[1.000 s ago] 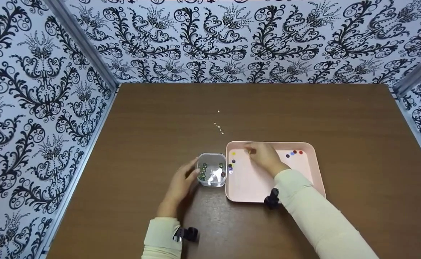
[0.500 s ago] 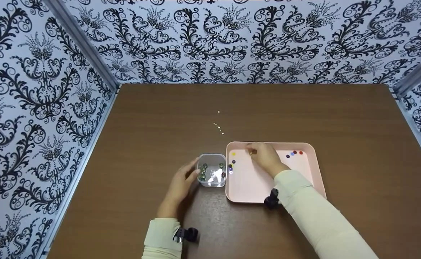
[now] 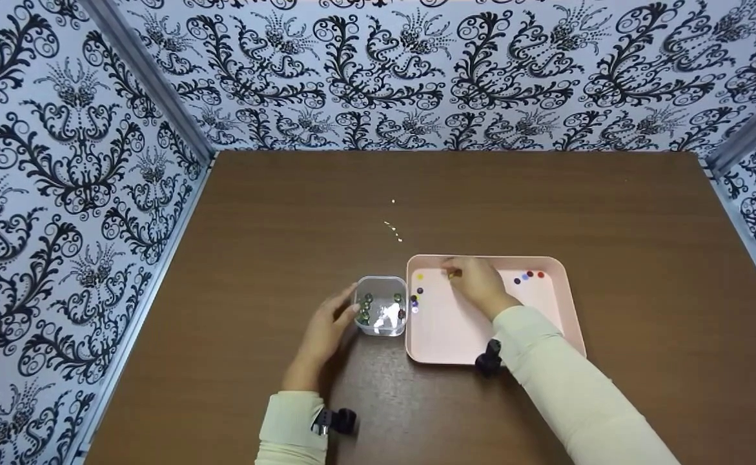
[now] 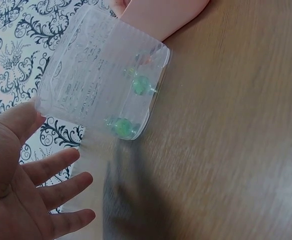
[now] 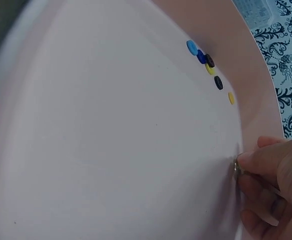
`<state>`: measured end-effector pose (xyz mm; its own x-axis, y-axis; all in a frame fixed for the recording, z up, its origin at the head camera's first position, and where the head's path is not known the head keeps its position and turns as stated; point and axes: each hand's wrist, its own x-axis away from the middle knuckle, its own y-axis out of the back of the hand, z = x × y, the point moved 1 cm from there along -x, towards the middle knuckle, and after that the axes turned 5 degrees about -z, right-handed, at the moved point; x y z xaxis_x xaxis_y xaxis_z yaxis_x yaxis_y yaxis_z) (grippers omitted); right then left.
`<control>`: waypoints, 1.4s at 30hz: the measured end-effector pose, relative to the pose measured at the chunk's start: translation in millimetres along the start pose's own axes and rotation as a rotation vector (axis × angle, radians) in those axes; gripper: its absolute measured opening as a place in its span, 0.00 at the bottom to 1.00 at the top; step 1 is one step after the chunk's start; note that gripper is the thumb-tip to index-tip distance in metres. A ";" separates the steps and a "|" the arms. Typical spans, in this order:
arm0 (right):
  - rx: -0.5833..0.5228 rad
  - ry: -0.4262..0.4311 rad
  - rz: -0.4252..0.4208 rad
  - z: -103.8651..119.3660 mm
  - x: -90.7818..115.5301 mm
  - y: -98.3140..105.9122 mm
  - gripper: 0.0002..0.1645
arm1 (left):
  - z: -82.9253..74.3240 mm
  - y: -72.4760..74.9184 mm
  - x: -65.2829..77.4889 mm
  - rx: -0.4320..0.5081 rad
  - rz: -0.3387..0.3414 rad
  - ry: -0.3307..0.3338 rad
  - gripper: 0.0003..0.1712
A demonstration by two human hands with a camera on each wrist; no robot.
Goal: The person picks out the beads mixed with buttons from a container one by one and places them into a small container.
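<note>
My left hand [image 3: 326, 328] rests on the left side of a clear plastic container [image 4: 90, 75], thumb and forefinger touching it. Its remaining fingers stretch out free in the left wrist view. Green glass marbles [image 4: 140, 85] lie inside the container, with a darker reddish one [image 3: 401, 314] by its right wall. Over in the pink tray [image 3: 442, 342], my right hand [image 3: 478, 281] pinches a small shiny glass marble [image 5: 236, 169] against the far wall; the fingers mostly cover it. Several small buttons [image 5: 209, 69] lie along the tray's left edge, in yellow, black and blue.
More buttons, including a red one [image 3: 540, 274], lie in the tray's far right corner. Container and tray stand side by side on a brown wooden table [image 3: 274, 213]. Patterned walls [image 3: 378, 77] rise behind and at the sides.
My right fingertips have shifted very slightly at the tray's far wall. The left hand, container, tray and buttons look the same.
</note>
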<state>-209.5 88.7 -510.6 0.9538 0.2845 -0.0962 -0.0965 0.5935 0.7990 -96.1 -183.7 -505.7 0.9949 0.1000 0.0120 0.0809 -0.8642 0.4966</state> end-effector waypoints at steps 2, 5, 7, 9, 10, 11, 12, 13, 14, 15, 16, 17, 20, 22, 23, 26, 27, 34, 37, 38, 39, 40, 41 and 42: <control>0.009 -0.018 -0.003 0.1 0.6 0.4 0.15 | 0.1 -0.4 0.0 0.005 0.000 -0.003 0.25; 0.024 -0.036 -0.006 0.4 1.4 1.1 0.14 | 0.6 -0.9 -0.3 0.012 -0.001 -0.011 0.25; 0.022 -0.051 -0.004 0.4 1.6 1.4 0.14 | 1.2 -1.2 -0.7 0.016 0.000 -0.015 0.25; 0.019 -0.056 0.000 0.5 1.8 1.9 0.14 | 1.6 -1.4 -0.9 0.017 -0.002 -0.019 0.25; 0.014 -0.059 0.003 0.6 1.9 2.1 0.15 | 1.8 -1.5 -1.0 0.017 -0.002 -0.020 0.25; 0.008 -0.064 0.004 0.6 2.0 2.2 0.15 | 1.9 -1.5 -1.0 0.014 -0.003 -0.019 0.25; 0.001 -0.066 0.005 0.8 2.1 2.4 0.15 | 1.8 -1.4 -1.1 0.013 -0.004 -0.015 0.25; -0.006 -0.068 0.004 0.9 2.1 2.4 0.15 | 2.0 -1.3 -1.1 0.010 -0.003 -0.013 0.25; -0.013 -0.070 0.001 1.1 2.2 2.6 0.15 | 1.8 -1.2 -1.1 0.008 -0.005 -0.009 0.25; -0.021 -0.068 -0.002 1.1 2.3 2.3 0.14 | 1.7 -1.2 -1.0 0.006 -0.006 -0.006 0.25; -0.028 -0.064 -0.006 1.2 2.4 2.3 0.14 | 2.0 -1.2 -1.2 0.005 -0.007 -0.004 0.25; -0.035 -0.062 -0.012 1.3 2.3 2.3 0.14 | 1.8 -1.2 -1.2 0.004 -0.008 -0.003 0.25; -0.052 -0.059 -0.023 1.7 2.4 2.5 0.13 | 1.5 -1.4 -1.3 0.011 -0.010 -0.002 0.25; -0.061 -0.061 -0.026 2.0 2.5 2.8 0.13 | 1.5 -1.6 -1.3 0.015 -0.009 -0.004 0.24; -0.070 -0.067 -0.026 2.2 2.6 3.0 0.13 | 1.3 -1.7 -1.2 0.018 -0.008 -0.003 0.24; -0.100 -0.072 -0.026 2.3 3.0 3.9 0.13 | 0.8 -2.0 -1.1 0.017 -0.008 -0.009 0.24; -0.110 -0.068 -0.026 2.2 3.2 4.1 0.14 | 0.6 -2.0 -1.1 0.018 -0.008 -0.012 0.24; -0.213 -0.055 -0.020 4.9 4.9 6.7 0.16 | 0.2 -1.7 -0.5 0.008 -0.004 -0.001 0.25; -0.242 -0.078 -0.004 6.7 5.3 8.0 0.17 | -0.2 -1.6 -0.2 0.003 -0.003 0.006 0.25; -0.247 -0.085 0.002 7.1 5.3 8.2 0.17 | -0.3 -1.6 -0.2 0.003 -0.004 0.005 0.25; -0.255 -0.094 0.007 7.5 5.3 8.4 0.17 | -0.2 -1.7 -0.2 0.003 -0.006 0.003 0.25; -0.267 -0.106 0.009 8.2 5.3 8.6 0.17 | -0.2 -1.7 -0.3 0.003 -0.008 0.002 0.25; -0.278 -0.117 0.012 8.7 5.3 8.8 0.17 | 0.0 -1.7 -0.4 0.004 -0.010 0.000 0.25; -0.286 -0.126 0.012 9.1 5.4 8.8 0.17 | 0.2 -1.7 -0.5 0.004 -0.011 -0.001 0.25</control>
<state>-202.6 88.6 -498.6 0.9781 0.2082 0.0007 -0.1671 0.7833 0.5987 -96.6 -182.3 -506.7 0.9940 0.1090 0.0053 0.0922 -0.8651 0.4931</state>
